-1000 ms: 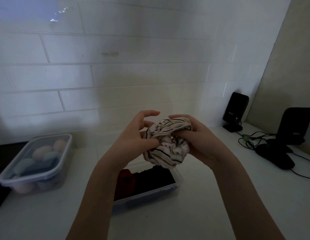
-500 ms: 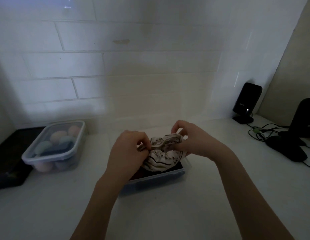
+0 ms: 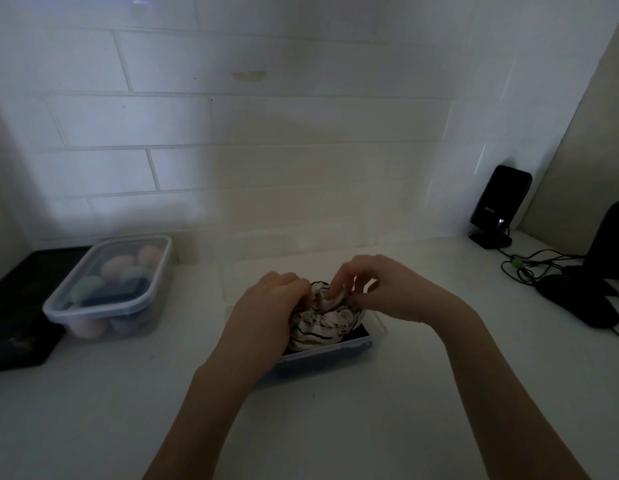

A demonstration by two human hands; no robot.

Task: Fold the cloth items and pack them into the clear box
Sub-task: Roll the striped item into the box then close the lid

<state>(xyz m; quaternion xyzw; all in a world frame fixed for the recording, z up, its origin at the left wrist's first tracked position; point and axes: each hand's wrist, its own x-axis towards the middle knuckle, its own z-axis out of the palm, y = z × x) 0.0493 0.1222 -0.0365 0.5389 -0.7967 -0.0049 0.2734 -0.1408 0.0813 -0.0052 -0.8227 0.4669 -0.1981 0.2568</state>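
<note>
Gripping striped cloth [image 3: 321, 323] | left hand [image 3: 266, 313], right hand [image 3: 387, 289] pinch it | clear box [image 3: 365, 344] (mostly hidden)

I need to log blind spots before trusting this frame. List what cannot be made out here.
All in the head view:
- Clear box: its left part and most of its contents are hidden by the left hand and the striped cloth.
- Right hand: the fingers are motion-blurred, so the exact grip is unclear.
- Lidded container: the rounded pastel items inside are too dim to identify.
- Black stand: cut off by the right edge.
</note>
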